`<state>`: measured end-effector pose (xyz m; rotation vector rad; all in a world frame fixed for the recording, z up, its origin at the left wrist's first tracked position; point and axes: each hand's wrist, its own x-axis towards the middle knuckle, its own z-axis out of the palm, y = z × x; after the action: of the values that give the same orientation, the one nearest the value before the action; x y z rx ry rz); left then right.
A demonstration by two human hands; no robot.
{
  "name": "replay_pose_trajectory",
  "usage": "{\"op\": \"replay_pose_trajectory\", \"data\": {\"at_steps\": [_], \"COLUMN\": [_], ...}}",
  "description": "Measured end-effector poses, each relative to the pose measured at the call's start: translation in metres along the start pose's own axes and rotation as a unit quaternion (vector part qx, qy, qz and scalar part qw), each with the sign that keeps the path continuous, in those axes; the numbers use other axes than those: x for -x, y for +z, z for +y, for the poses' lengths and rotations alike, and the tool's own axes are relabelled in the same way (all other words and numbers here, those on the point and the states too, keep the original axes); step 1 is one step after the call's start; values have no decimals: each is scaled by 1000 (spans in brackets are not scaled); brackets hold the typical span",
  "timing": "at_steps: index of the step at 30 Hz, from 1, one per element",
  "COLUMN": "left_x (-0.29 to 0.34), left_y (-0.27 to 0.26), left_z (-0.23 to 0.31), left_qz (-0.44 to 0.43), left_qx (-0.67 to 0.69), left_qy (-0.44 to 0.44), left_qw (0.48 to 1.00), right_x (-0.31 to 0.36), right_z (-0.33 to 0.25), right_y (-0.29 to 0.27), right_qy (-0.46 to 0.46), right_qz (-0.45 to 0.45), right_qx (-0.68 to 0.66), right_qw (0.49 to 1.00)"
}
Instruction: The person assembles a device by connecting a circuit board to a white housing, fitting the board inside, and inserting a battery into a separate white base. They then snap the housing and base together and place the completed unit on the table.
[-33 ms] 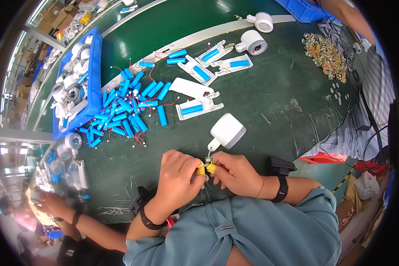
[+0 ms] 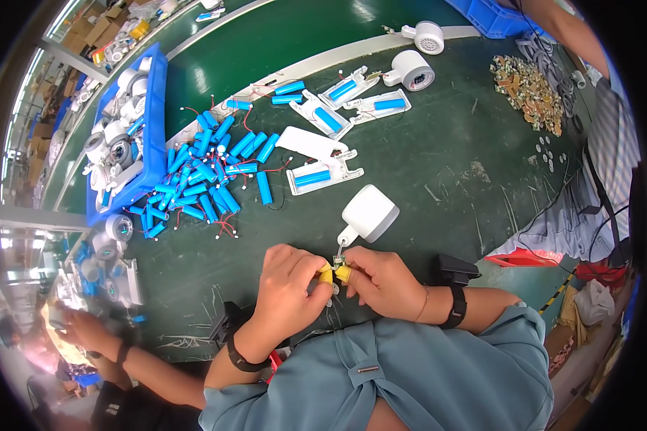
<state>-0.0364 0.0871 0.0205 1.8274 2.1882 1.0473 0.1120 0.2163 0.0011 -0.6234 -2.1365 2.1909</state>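
Observation:
In front of my body both hands meet fingertip to fingertip, with yellow covers on some fingertips. My right hand (image 2: 389, 282) is closed, pinching a small green circuit board (image 2: 339, 261). My left hand (image 2: 287, 287) is also closed, thumb against finger right beside the board; what lies in its pinch is hidden. Wires run from the board to a white fan head (image 2: 367, 212) that lies on the table just beyond my fingers. Under my fingertips, a small pale round piece (image 2: 336, 289) partly shows.
Blue battery cells (image 2: 201, 172) with red leads are heaped at left, beside a blue crate (image 2: 154, 122) of white fan parts. White handle shells (image 2: 322, 116) holding cells lie farther off. Small boards (image 2: 528, 93) are piled at far right. Other people's arms (image 2: 154, 373) show at left and far right.

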Motion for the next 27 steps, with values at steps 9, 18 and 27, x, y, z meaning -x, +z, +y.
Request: {"op": "replay_pose_trajectory", "data": {"at_steps": [9, 18, 27], "left_x": [3, 0, 1], "left_y": [6, -4, 4], "left_z": [4, -11, -1], "left_qz": [1, -38, 10], "left_qx": [22, 89, -18], "left_qy": [-60, -51, 17], "left_qw": [998, 994, 1000], "right_x": [-1, 3, 0], "right_z": [8, 2, 5], "right_y": [6, 9, 11], "right_qy": [-164, -133, -141], "right_qz": [75, 77, 80], "right_qx": [165, 150, 184], "right_qw": [970, 977, 970]}}
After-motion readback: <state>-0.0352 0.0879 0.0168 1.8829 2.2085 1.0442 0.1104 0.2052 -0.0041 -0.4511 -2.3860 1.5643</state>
